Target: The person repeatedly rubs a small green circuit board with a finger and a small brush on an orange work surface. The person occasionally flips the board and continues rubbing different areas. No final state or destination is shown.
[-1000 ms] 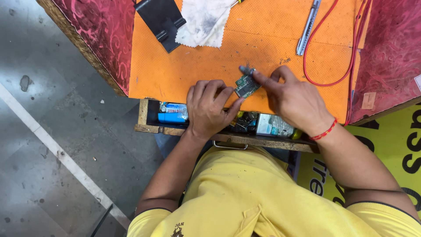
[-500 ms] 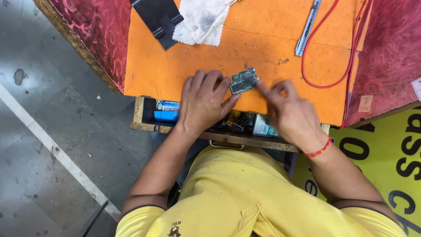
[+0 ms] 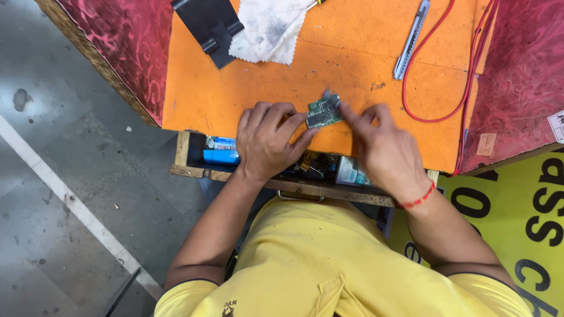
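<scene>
left hand (image 3: 267, 141): palm down, fingers curled, pinching | right hand (image 3: 385, 149): forefinger extended, blurred

The work mat (image 3: 247, 94) is bright orange with a fine dotted grain, and the cloth (image 3: 126, 53) covering the table on both sides is deep red with a pink swirling pattern. On the mat lie a small green circuit board (image 3: 322, 111), a red wire (image 3: 437, 88), a silver-grey utility knife (image 3: 410, 41), a black pouch (image 3: 208, 26) and a white rag (image 3: 267, 26) smudged grey. The wooden drawer (image 3: 182, 155) holds a blue tube (image 3: 220, 155), the shirt (image 3: 329, 264) is yellow, and a red thread band (image 3: 418, 202) circles one wrist.
</scene>
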